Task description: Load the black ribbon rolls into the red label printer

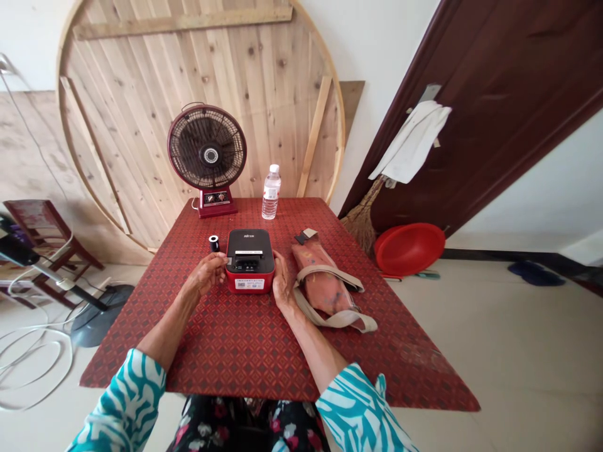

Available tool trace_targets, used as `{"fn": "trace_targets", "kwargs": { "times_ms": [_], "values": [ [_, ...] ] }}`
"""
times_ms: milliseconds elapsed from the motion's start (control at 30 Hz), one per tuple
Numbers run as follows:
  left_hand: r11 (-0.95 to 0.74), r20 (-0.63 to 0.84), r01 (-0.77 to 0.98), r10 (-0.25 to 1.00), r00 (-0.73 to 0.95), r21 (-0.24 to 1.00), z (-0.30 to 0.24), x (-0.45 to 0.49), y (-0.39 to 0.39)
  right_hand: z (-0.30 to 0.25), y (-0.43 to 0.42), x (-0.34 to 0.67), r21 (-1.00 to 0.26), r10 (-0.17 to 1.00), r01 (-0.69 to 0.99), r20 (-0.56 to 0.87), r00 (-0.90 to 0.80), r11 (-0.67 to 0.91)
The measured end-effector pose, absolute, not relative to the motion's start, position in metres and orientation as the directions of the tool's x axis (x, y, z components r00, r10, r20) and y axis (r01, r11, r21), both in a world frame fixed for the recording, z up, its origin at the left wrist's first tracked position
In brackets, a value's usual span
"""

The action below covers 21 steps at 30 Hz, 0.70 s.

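Note:
A small red and black receipt printer (249,263) stands on the table, with a slot and small buttons on top and a white label on its front. My left hand (210,273) is at its left side, fingers curled and fingertips pressed to a grey tab by the top edge. Flat along the printer's right wall lies my right hand (281,281), fingers stretched out and touching it. Just beyond my left hand stands a small paper roll (214,243) with a black outside and white end. A worn reddish bag (325,289) with a pale strap lies right of my right hand.
The table (226,370) has a red patterned cover. At its far side stand a fan (207,150) and a water bottle (271,194). A large round wooden board (264,81) leans on the wall behind. A red basin (409,249) and a broom (367,204) are at the right.

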<state>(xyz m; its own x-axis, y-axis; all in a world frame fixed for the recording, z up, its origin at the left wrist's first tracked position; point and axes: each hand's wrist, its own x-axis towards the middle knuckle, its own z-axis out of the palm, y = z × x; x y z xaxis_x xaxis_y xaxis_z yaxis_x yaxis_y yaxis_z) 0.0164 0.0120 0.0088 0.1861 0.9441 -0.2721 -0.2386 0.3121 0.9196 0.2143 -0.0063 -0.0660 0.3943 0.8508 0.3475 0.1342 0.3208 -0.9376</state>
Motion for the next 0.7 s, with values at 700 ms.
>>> {"fn": "trace_targets", "kwargs": {
  "times_ms": [700],
  "values": [
    [0.246, -0.226, -0.126, 0.962, 0.151, 0.961, 0.020, 0.016, 0.008, -0.061, -0.011, 0.216, -0.952, 0.877, 0.082, 0.304, 0.372, 0.295]
  ]
}}
